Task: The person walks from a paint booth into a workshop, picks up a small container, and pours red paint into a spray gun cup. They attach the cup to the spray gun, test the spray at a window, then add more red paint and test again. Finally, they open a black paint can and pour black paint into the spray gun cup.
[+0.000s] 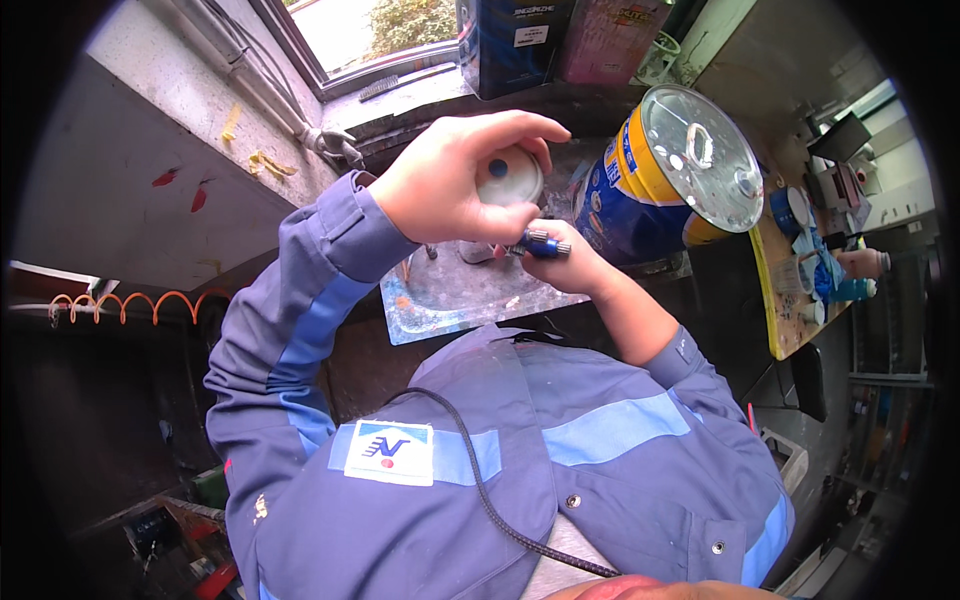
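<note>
My left hand point(445, 185) curves its thumb and fingers round a whitish round cup point(520, 185) with a blue spot on its top, seen from above. Just below the cup, blue and dark knurled knobs point(545, 243) stick out over my right hand point(570, 268); they look like the back of a spray gun. My right fingers are closed round its body, mostly hidden from view. Both hands are close together above a paint-stained board point(440, 300). Whether the left fingers press on the cup's lid or its side is hard to see.
A large blue and yellow drum point(640, 190) with a spattered metal lid stands right of my hands. Behind it are a dark can point(510, 50) and a pink can point(612, 40) by the window. A wooden table point(785, 310) holding bottles is farther right. An orange coiled hose point(130, 300) hangs left.
</note>
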A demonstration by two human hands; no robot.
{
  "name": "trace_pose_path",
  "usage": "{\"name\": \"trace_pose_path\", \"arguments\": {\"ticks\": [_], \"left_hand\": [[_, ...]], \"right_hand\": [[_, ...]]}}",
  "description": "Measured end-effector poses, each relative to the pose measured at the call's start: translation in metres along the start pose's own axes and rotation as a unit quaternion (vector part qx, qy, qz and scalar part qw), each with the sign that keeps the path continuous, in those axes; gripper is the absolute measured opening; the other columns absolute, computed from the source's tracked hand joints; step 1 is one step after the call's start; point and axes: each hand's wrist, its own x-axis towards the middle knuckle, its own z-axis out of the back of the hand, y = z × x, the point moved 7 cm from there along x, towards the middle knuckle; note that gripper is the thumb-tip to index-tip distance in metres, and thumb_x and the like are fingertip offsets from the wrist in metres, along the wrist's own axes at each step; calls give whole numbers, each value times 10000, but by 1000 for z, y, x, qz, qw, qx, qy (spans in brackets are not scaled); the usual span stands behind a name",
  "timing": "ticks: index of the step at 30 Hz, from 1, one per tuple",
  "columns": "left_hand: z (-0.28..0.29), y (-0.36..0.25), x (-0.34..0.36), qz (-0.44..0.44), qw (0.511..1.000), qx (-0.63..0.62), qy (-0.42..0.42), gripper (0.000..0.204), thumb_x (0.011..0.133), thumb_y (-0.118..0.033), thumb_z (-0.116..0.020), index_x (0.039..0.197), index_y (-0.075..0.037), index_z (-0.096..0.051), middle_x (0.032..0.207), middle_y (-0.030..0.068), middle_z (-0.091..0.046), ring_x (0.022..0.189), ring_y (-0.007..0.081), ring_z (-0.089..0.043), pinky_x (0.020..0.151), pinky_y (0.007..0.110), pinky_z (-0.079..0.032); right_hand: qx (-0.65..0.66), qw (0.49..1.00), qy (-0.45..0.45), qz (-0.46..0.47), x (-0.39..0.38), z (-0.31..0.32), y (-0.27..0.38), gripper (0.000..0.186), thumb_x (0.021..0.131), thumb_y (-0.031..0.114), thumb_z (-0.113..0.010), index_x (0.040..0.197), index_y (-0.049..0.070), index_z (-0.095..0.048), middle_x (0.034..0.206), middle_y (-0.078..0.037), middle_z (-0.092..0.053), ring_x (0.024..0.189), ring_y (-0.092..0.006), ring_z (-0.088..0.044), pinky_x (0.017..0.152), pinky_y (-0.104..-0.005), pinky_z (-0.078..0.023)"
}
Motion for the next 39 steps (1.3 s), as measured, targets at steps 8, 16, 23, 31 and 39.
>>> {"name": "trace_pose_path", "arguments": {"ticks": [8,16,23,31,39], "left_hand": [[-6,49,-12,142,960,31,-239,361,712,-235,-772,994,-44,-652,852,79,-714,773,211,-713,749,324,-567],[-1,38,10,24,990,81,112,636,848,-61,-707,1438,-43,-471,1471,196,-464,1344,313,-481,1114,370,-381],[10,21,26,110,949,290,49,576,910,-400,-697,1348,-43,-586,1177,201,-638,1065,344,-645,914,380,-516],[55,40,35,140,975,172,-10,580,962,-444,-651,1347,-14,-594,1172,164,-678,1048,255,-651,919,354,-511],[-1,167,-87,298,861,-381,-157,648,976,-393,-610,1466,-7,-432,1258,152,-626,1209,294,-581,1037,430,-460]], "right_hand": [[-54,972,-225,-32,-10,-16,-19,486,850,-46,-569,1310,94,-632,1051,-199,-717,1012,-282,-709,900,-361,-522],[-73,963,-253,-54,-23,7,-24,531,820,-23,-582,1337,92,-606,1049,-197,-701,1007,-290,-666,884,-355,-517],[-123,954,-272,9,-23,11,-28,548,805,-29,-545,1347,36,-588,1082,-165,-704,1000,-184,-667,890,-312,-501],[-137,945,-289,73,-20,22,-32,607,758,-72,-568,1352,52,-574,1180,-257,-658,1102,-427,-640,950,-425,-516],[-173,934,-289,122,-33,34,-27,452,777,-90,-582,1224,-31,-612,1066,-198,-688,974,-307,-698,868,-354,-531]]}}
